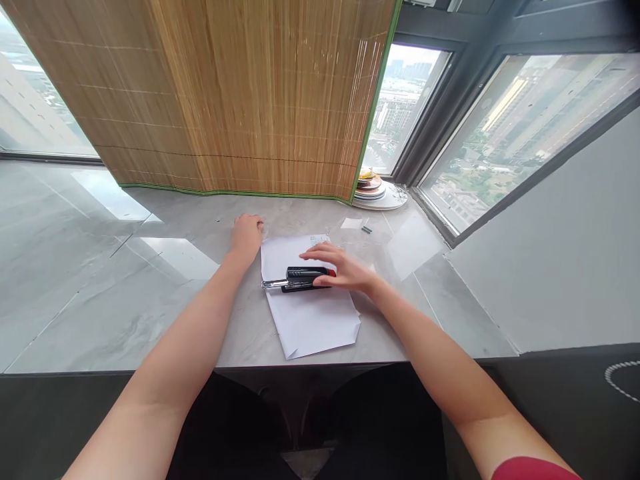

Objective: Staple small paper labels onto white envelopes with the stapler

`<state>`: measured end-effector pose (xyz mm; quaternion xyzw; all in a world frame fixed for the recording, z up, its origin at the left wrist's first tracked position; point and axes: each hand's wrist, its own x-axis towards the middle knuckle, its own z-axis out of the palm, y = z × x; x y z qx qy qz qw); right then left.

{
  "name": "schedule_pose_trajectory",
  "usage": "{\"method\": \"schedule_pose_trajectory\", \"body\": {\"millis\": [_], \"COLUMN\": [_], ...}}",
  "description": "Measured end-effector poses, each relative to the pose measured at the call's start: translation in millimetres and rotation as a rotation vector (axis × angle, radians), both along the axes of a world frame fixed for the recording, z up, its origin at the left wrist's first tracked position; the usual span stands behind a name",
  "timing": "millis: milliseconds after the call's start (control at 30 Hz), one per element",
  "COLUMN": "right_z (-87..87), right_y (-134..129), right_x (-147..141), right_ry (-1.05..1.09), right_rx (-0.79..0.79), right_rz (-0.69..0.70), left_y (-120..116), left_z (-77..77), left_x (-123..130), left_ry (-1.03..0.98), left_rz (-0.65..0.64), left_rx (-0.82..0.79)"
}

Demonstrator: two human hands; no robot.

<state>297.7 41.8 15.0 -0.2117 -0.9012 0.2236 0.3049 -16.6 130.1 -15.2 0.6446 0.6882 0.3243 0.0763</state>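
A black stapler (300,273) with a red end lies across a stack of white paper (313,320). Its silver metal tray sticks out to the left. Over the stapler's right end is my right hand (343,268), fingers stretched and apart, the thumb along its near side. My left hand (247,235) rests on the counter just past the paper's upper left corner. Its fingers are curled in, and whatever they may hold is hidden. One lower corner of the paper is folded, and small writing shows at its top edge.
Small dark green strips (367,230) and a white paper scrap (351,223) lie beyond my right hand. Stacked plates (380,195) stand in the window corner. A bamboo blind (240,100) hangs down to the grey marble counter (125,300), whose front edge is near me.
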Motion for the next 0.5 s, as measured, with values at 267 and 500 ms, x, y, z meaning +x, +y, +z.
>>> {"method": "schedule_pose_trajectory", "body": {"millis": [267, 500], "right_z": [-15.7, -15.4], "right_y": [-2, 18], "right_x": [-10, 15], "right_ry": [-0.046, 0.082], "right_rx": [-0.009, 0.016], "right_rz": [-0.141, -0.492], "left_y": [-15, -37], "left_z": [25.8, 39.2], "left_x": [18, 47], "left_ry": [-0.147, -0.477], "left_rz": [-0.033, -0.367], "left_rx": [0.209, 0.210]}}
